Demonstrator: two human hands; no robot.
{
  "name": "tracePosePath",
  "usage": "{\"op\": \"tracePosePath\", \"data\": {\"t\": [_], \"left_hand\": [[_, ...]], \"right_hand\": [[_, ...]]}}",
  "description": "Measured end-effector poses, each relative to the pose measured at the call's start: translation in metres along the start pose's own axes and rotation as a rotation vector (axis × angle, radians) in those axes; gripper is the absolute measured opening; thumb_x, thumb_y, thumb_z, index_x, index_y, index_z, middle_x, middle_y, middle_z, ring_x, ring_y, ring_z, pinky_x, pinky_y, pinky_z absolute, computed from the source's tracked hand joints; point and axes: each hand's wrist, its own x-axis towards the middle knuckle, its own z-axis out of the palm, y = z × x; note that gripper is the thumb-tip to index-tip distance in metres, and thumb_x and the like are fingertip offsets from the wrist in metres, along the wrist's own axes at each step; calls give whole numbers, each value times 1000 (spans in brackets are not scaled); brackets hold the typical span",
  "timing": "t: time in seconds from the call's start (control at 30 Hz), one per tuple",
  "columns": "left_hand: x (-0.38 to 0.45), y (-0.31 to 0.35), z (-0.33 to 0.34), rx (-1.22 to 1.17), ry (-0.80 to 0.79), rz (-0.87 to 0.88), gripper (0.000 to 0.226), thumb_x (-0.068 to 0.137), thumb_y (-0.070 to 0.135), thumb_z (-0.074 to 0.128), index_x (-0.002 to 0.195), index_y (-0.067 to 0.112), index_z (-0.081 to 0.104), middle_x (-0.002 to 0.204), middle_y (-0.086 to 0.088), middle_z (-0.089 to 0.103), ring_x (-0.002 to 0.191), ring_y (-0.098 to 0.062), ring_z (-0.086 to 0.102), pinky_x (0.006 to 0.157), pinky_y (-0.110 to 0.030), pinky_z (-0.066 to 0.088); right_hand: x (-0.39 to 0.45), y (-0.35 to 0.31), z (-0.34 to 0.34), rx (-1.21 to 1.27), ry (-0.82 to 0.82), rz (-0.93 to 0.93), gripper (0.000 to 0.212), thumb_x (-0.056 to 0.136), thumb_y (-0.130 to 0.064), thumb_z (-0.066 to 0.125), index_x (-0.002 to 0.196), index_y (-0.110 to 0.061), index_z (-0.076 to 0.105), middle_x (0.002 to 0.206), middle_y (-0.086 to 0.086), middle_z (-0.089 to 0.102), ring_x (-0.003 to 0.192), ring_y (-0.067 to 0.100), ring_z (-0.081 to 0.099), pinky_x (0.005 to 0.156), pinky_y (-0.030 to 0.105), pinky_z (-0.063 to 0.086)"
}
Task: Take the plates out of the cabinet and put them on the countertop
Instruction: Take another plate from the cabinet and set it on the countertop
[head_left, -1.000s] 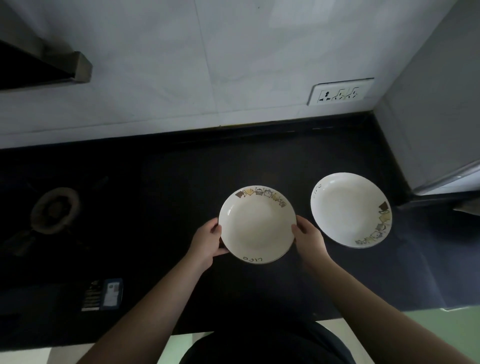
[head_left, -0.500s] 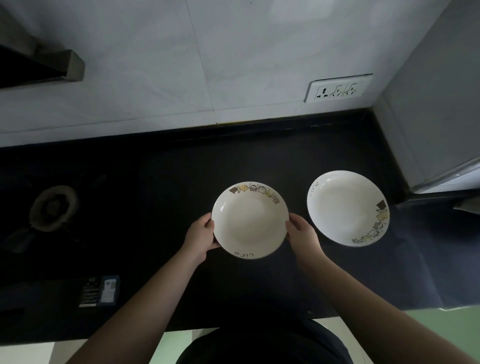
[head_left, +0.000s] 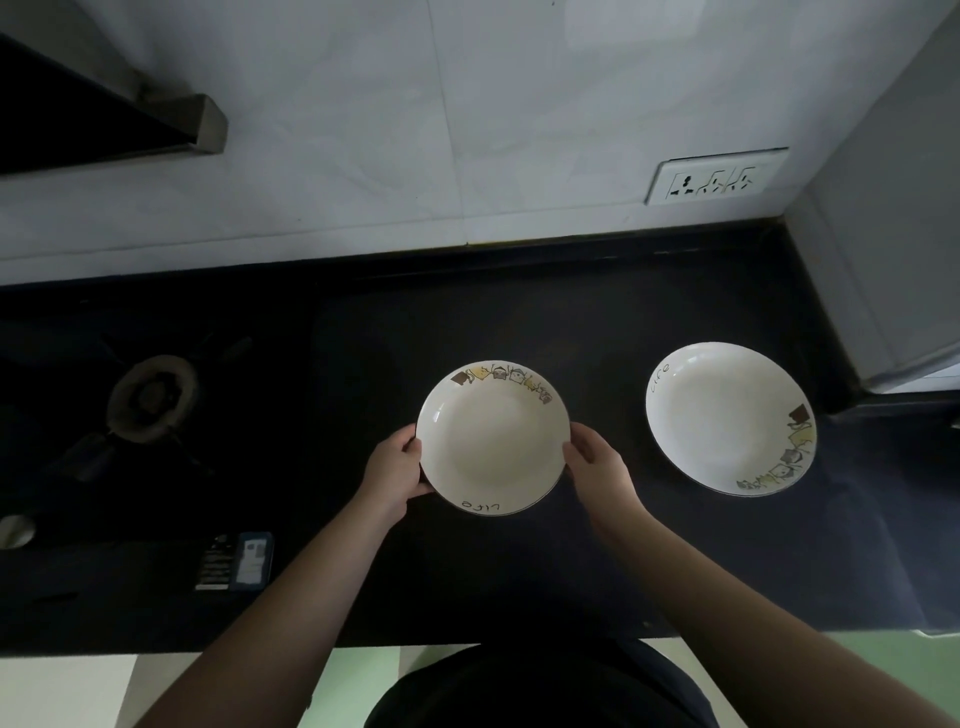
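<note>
Over the countertop (head_left: 519, 322), both hands' fingers (head_left: 410, 446) grip one plate (head_left: 491, 439) (empty); another (head_left: 730, 418) lies rightward.

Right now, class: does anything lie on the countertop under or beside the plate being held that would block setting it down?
Nothing visible does. Left hand and right hand grip the held plate over bare black countertop. The second plate lies apart to its right, the burner well left.
</note>
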Motion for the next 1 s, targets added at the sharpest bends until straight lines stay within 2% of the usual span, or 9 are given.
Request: {"op": "tracePosePath", "data": {"t": [0.07, 0.17, 0.23, 0.37, 0.47, 0.63, 0.8, 0.9, 1.0], "left_hand": [[1, -1, -5, -3, 10, -2, 38, 102, 18, 45, 139, 26, 51, 141, -5, 51, 108, -19, 53, 73, -43, 59], [2, -2, -11, -5, 29, -4, 39, 102, 17, 45, 140, 27, 51, 142, -5, 50, 120, -25, 54, 74, -43, 59], [3, -2, -14, -4, 31, 0, 39, 102, 17, 45, 140, 27, 51, 143, -5, 50, 123, -28, 53, 75, -44, 59], [7, -1, -19, 2, 9, 31, 37, 103, 16, 43, 137, 25, 53, 140, -5, 51, 105, -18, 52, 65, -37, 57], [10, 1, -22, 9, -9, 36, 36, 104, 16, 43, 137, 25, 54, 141, -5, 51, 113, -22, 55, 64, -35, 56], [14, 3, -25, -14, -41, 44, 37, 104, 16, 43, 138, 23, 53, 139, -5, 53, 110, -19, 55, 62, -34, 57], [16, 1, -26, -84, -22, 16, 40, 100, 24, 51, 140, 23, 50, 142, -6, 51, 124, -27, 53, 74, -41, 60], [7, -6, -25, -185, -4, 11, 44, 98, 27, 56, 141, 21, 47, 140, -6, 51, 122, -24, 54, 75, -35, 57], [-6, -22, -21, -258, -24, 6, 46, 96, 22, 56, 141, 20, 47, 134, -5, 56, 117, -22, 58, 77, -33, 56]], "right_hand": [[-1, -2, 6, 6, -6, 8, 36, 98, -19, 50, 133, -27, 54, 117, -10, 64, 111, 15, 60, 94, 39, 51], [-2, -4, 13, 3, -14, 10, 36, 98, -19, 50, 133, -27, 52, 115, -12, 62, 111, 14, 58, 90, 35, 50], [-3, -4, 17, 5, -12, 14, 36, 98, -19, 50, 134, -27, 52, 117, -10, 62, 112, 15, 58, 92, 37, 51], [-3, -3, 22, 20, -7, 29, 35, 99, -19, 50, 133, -28, 53, 113, -12, 62, 111, 15, 58, 93, 36, 50], [-4, -3, 23, 31, -9, 28, 35, 98, -20, 50, 133, -28, 53, 107, -18, 61, 112, 14, 57, 94, 36, 49], [-6, -4, 26, 39, -24, 28, 38, 99, -21, 51, 136, -29, 50, 126, -9, 61, 120, 17, 56, 103, 46, 46], [-8, -5, 27, 44, -30, 35, 40, 98, -24, 53, 137, -29, 49, 121, -7, 62, 112, 17, 60, 96, 41, 52], [-10, -3, 29, 95, 33, 61, 42, 95, -22, 58, 137, -23, 49, 116, -6, 63, 101, 13, 64, 86, 33, 57], [-13, 0, 32, 119, 32, 74, 43, 94, -18, 59, 135, -20, 51, 113, -5, 65, 100, 13, 65, 86, 33, 57]]}}
